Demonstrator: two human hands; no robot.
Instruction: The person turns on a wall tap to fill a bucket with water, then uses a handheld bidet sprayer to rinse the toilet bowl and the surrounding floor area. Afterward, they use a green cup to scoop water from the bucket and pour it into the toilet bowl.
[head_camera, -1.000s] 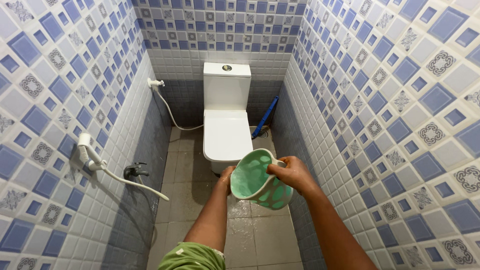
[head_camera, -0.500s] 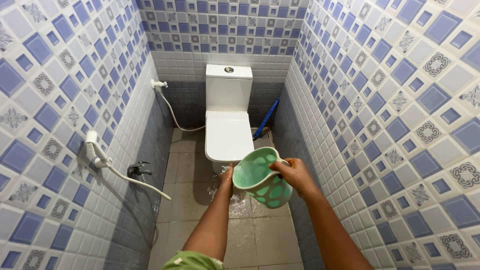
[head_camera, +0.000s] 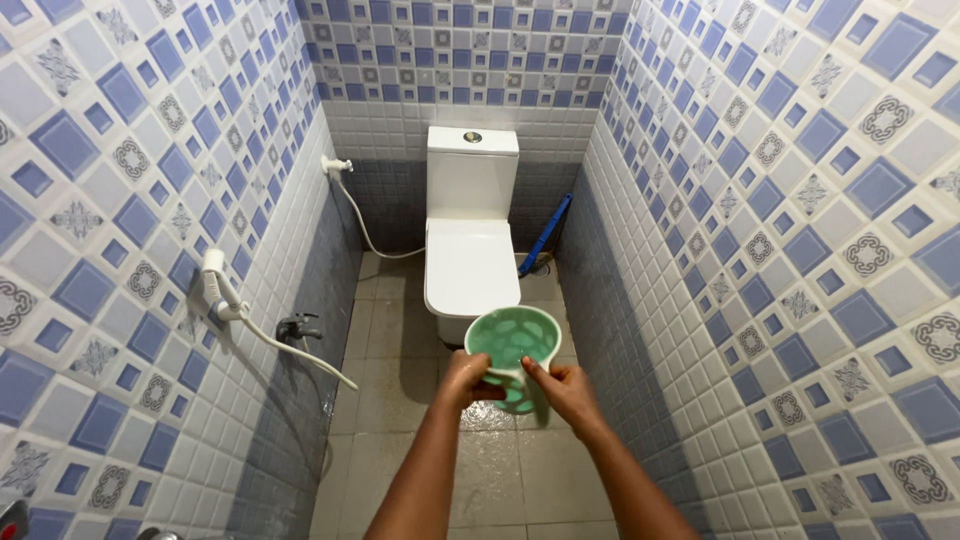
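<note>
Both my hands hold a green plastic mug (head_camera: 511, 345) in front of me, its open mouth facing up and towards me. My left hand (head_camera: 468, 380) grips its near left side. My right hand (head_camera: 562, 387) grips its near right side at the handle. The mug is over the wet floor tiles (head_camera: 490, 460), just short of the white toilet (head_camera: 468, 250), whose lid is down.
Narrow tiled stall with blue and white patterned walls close on both sides. A hand spray (head_camera: 215, 280) with a white hose hangs on the left wall beside a tap (head_camera: 298, 325). A blue brush handle (head_camera: 545, 235) leans in the right corner by the toilet.
The mug has turned from tilted sideways to more upright and come closer to centre. My hands have shifted together beneath it.
</note>
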